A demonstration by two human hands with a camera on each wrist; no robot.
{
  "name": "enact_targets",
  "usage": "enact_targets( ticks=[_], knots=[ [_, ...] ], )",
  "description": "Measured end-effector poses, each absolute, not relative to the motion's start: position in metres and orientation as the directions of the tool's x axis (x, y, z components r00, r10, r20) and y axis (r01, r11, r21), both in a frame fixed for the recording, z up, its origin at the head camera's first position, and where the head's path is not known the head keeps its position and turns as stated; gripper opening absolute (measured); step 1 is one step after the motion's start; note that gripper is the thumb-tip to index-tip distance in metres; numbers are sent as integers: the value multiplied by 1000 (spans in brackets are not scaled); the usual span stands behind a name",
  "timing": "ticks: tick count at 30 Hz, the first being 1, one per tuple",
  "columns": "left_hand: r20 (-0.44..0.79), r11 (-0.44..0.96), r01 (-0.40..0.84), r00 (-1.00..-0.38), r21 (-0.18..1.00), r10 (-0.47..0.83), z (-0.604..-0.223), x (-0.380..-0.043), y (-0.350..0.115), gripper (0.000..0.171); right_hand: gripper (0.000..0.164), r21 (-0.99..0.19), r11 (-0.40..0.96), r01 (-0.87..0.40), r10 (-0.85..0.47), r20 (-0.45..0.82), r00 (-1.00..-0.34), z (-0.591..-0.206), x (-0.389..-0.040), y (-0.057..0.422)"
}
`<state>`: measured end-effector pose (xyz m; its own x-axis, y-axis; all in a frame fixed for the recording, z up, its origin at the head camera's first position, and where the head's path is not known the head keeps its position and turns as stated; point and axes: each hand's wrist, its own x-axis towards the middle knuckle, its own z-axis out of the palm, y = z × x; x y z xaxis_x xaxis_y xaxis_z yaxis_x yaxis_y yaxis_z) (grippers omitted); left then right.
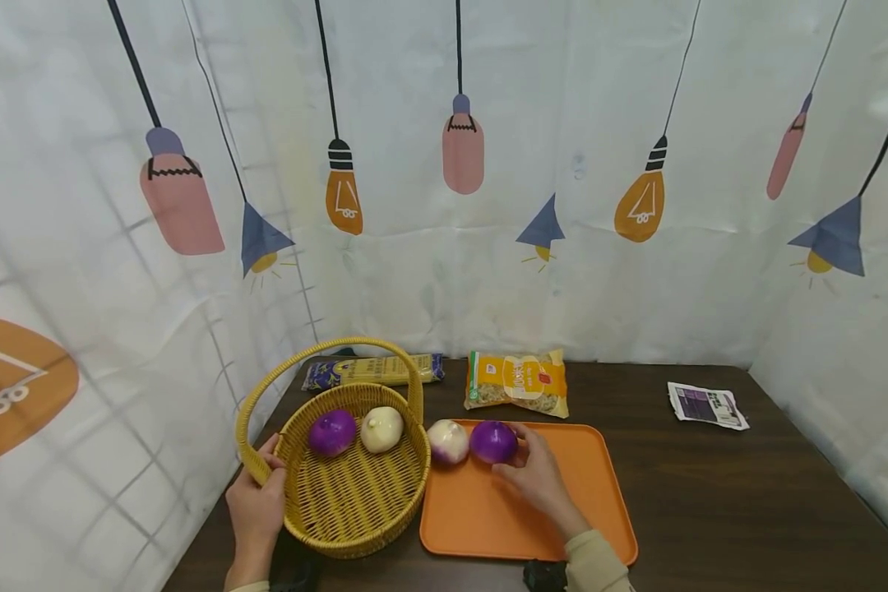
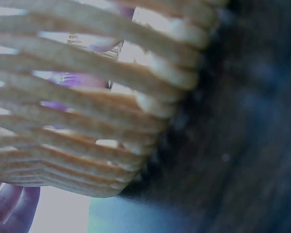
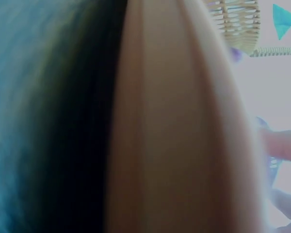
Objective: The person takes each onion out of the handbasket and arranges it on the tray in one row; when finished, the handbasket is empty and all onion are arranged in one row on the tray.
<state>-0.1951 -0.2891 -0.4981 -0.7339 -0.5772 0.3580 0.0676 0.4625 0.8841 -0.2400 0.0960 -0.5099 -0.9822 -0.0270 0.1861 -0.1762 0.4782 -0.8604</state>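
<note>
My left hand (image 1: 257, 501) grips the left side of a yellow woven basket (image 1: 355, 501) where its tall handle meets the rim. The basket leans toward me, with a purple onion (image 1: 332, 432) and a white onion (image 1: 381, 429) inside. Beside it, an orange tray (image 1: 533, 534) carries a white-and-purple onion (image 1: 448, 441) at its far left corner. Next to that one, my right hand (image 1: 538, 477) holds a purple onion (image 1: 493, 442) between thumb and fingers. Basket weave (image 2: 87, 111) fills much of the left wrist view, with fingers (image 2: 22, 208) below it.
Behind the basket lies a long yellow-and-blue packet (image 1: 373, 371). An orange-yellow food bag (image 1: 516, 382) sits past the tray's far edge. A small white-and-purple packet (image 1: 706, 405) is on the dark table (image 1: 740, 510) at the far right. A lamp-patterned curtain (image 1: 599, 304) stands behind.
</note>
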Motion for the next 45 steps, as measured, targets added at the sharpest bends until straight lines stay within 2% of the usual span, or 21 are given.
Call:
enact_targets(
  ticks=[6, 12, 19, 24, 32, 36, 41, 45],
  knots=[
    [346, 461, 49, -732, 886, -587, -497, -194, -291, 14, 78, -863, 487, -136, 7, 160, -987, -499, -236, 92],
    [342, 460, 46, -734, 887, -587, -497, -194, -290, 18, 64, -891, 439, -112, 86, 165, -982, -487, -235, 97],
    [357, 465, 59, -728, 883, -586, -498, -195, -289, 21, 48, -913, 356, -201, 87, 247, -965, -472, -228, 92],
    [365, 477, 52, -718, 878, -593, -498, -195, -290, 27, 36, -916, 271, -296, 4, 308, -951, -466, -225, 68],
    [375, 480, 66, -719, 875, -585, -500, -196, -290, 25, 33, -901, 211, -378, -174, 346, -922, -457, -225, 19],
    [383, 481, 76, -717, 874, -582, -501, -197, -290, 31, 32, -910, 178, -374, -252, 325, -912, -457, -230, -2],
    [378, 473, 77, -719, 878, -583, -502, -197, -289, 25, 36, -933, 131, -335, -310, 283, -908, -457, -231, -23],
    [387, 482, 76, -709, 873, -589, -502, -196, -290, 25, 37, -923, 127, -363, -344, 302, -889, -453, -229, -35]
  ],
)
